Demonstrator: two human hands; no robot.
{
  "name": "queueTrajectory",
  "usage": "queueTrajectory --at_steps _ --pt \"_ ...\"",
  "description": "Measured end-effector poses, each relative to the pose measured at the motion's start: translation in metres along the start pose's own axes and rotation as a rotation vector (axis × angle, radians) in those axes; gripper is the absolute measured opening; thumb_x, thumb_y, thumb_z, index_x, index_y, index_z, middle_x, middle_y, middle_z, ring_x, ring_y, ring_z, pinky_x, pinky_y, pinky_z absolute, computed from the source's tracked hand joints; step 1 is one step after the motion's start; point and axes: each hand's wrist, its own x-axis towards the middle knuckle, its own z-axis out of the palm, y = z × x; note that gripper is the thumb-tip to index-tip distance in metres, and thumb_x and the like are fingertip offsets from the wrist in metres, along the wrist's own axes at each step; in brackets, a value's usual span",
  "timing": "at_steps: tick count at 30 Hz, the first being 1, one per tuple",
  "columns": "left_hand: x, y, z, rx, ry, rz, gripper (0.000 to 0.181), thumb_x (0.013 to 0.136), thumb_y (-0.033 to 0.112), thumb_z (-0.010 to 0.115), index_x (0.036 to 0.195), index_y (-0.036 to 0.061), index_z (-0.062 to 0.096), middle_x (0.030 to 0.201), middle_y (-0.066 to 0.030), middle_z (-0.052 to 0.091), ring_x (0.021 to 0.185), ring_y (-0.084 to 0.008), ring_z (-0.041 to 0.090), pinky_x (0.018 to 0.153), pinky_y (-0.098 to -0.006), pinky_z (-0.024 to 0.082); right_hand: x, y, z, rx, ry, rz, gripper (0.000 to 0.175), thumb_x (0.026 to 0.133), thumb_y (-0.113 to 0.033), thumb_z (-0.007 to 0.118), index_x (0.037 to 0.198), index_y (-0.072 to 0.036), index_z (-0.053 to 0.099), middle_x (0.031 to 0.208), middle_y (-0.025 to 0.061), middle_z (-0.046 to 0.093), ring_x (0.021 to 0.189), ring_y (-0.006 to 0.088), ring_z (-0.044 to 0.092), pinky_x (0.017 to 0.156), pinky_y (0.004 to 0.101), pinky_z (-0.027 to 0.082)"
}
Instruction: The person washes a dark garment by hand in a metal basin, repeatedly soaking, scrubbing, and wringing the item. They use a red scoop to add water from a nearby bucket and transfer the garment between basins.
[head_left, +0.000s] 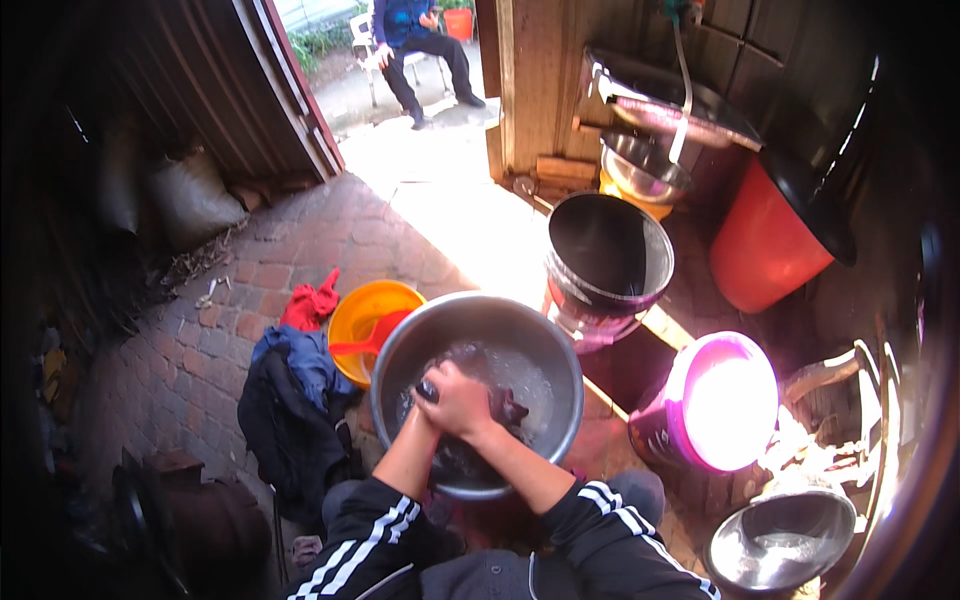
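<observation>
A grey round basin (480, 301) stands before me, holding soapy water and a dark wet cloth (508, 407). Both hands are together over its left middle. My right hand (459, 399) lies across my left hand (429, 401), which it largely covers. A bit of dark cloth shows between the fingers, so the hands are closed on the wet cloth. Left of the basin, a red plastic dipper (375, 337) rests in a yellow basin (346, 319).
Dark and blue clothes (289, 412) and a red cloth (309, 306) lie on the brick floor at left. Buckets (559, 277), (660, 420) stand at right, near a metal bowl (784, 540) and a tall red bin (765, 240). A person (420, 52) sits outside the doorway.
</observation>
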Motion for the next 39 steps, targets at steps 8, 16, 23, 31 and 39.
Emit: queueTrajectory --at_steps 8,16,23,31,39 --pt "-0.075 0.018 0.070 0.324 0.286 -0.041 0.021 0.085 0.015 0.052 0.101 0.0047 0.060 0.090 -0.0076 0.063 0.082 -0.0176 0.062 0.075 -0.0311 0.050 0.025 0.091 -0.025 -0.313 0.139 0.141 0.028 0.079 -0.037 0.060 0.086 -0.010 0.056 0.085 0.0128 0.061 0.073 0.0337 0.063 0.063 0.0453 0.052" --pt "-0.120 0.061 0.094 2.023 0.286 -0.209 0.055 0.084 0.044 0.058 0.111 -0.0040 0.057 0.117 -0.0274 0.051 0.104 -0.0369 0.055 0.092 -0.0420 0.044 0.035 0.121 -0.043 0.135 -0.023 0.129 0.054 0.077 -0.027 0.062 0.127 -0.012 0.046 0.127 0.0154 0.046 0.111 0.0309 0.053 0.091 0.0407 0.046" --pt "-0.062 0.042 0.072 1.680 0.498 0.030 0.079 0.087 0.054 0.049 0.137 -0.0045 0.032 0.135 -0.0253 0.040 0.125 -0.0388 0.041 0.103 -0.0399 0.035 -0.008 0.131 -0.015 -0.068 0.159 0.504 0.061 0.079 -0.038 0.066 0.126 -0.005 0.047 0.125 0.0205 0.049 0.113 0.0365 0.052 0.094 0.0413 0.043" --pt "-0.031 0.012 0.057 -0.176 0.034 -0.361 0.057 0.086 0.063 0.046 0.099 0.0089 0.058 0.092 -0.0167 0.064 0.081 -0.0315 0.063 0.071 -0.0473 0.053 -0.012 0.026 0.012 0.082 0.163 0.206 0.045 0.076 -0.040 0.068 0.102 -0.007 0.055 0.096 0.0171 0.057 0.090 0.0370 0.059 0.078 0.0463 0.050" --pt "-0.045 0.012 0.094 -0.079 0.344 -0.341 0.015 0.090 0.021 0.053 0.098 0.0111 0.062 0.088 -0.0070 0.065 0.076 -0.0184 0.063 0.072 -0.0363 0.053 0.018 0.090 -0.008 -0.311 0.299 0.039 0.030 0.083 -0.039 0.053 0.082 -0.010 0.053 0.076 0.0112 0.059 0.062 0.0328 0.062 0.053 0.0428 0.051"
